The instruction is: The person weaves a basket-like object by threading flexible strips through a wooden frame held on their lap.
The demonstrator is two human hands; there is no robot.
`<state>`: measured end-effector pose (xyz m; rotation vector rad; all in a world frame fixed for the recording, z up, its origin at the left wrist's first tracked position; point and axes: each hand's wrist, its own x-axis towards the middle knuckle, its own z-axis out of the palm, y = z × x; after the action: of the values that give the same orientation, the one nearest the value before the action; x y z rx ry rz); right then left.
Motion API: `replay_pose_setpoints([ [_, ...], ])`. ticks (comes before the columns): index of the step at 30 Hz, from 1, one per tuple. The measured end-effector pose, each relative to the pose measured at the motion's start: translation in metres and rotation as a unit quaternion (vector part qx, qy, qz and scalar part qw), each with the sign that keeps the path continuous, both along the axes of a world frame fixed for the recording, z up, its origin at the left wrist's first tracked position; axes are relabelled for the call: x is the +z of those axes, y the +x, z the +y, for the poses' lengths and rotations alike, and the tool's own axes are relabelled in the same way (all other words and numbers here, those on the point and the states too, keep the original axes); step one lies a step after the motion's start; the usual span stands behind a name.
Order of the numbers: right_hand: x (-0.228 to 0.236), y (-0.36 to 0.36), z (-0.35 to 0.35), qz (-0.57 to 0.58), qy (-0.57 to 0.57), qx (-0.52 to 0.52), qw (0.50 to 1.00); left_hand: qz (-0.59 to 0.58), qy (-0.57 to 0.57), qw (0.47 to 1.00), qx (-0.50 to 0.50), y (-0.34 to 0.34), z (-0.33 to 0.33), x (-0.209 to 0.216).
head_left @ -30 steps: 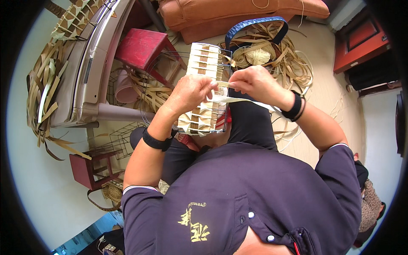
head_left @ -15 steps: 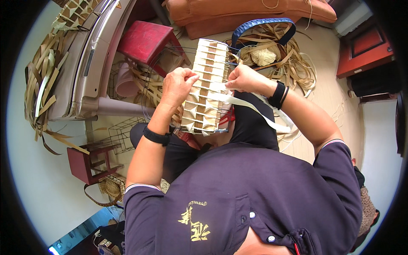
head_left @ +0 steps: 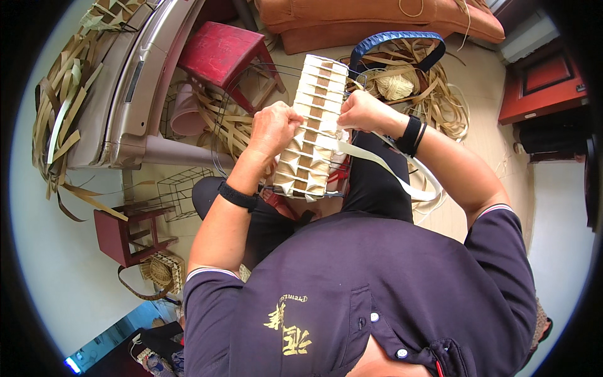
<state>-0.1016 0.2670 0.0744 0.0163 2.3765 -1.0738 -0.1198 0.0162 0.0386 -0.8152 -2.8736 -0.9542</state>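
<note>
A long woven panel (head_left: 320, 94) of cream and brown flat strips lies over a wire frame between my knees, with pointed folds along its near half. My left hand (head_left: 275, 125) is closed in a pinch at the panel's left edge. Opposite it, at the right edge, my right hand (head_left: 370, 114) is pinched too. What either set of fingertips grips is too small to make out. A loose white strip (head_left: 389, 166) comes out of the panel just below my right hand and loops over my right thigh.
Beyond the panel lie a heap of tan strips (head_left: 443, 103), a ball of cream cord (head_left: 396, 85) and a blue braided band (head_left: 389, 38). At the left stand a red stool (head_left: 221, 51), a pink bin (head_left: 186, 112) and a smaller dark red stool (head_left: 113, 235). An orange sofa (head_left: 377, 28) stands behind.
The panel has shifted slightly right in view, its far end most, and both hands have moved a little the same way. Both remain pinched at its edges.
</note>
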Motion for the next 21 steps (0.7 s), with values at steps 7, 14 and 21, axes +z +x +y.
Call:
replay_pose_setpoints([
  [7,-0.029,0.012,-0.022,0.137,0.058,0.012,0.989,0.005,-0.001,1.0,0.008,-0.002,0.001,0.002],
  [14,-0.017,0.028,-0.017,0.243,0.109,0.062,0.962,-0.008,0.003,1.0,0.023,-0.006,-0.004,-0.001],
  [21,-0.023,0.028,-0.003,0.281,0.069,0.105,0.952,-0.038,-0.007,0.999,0.033,-0.009,-0.001,0.0],
])
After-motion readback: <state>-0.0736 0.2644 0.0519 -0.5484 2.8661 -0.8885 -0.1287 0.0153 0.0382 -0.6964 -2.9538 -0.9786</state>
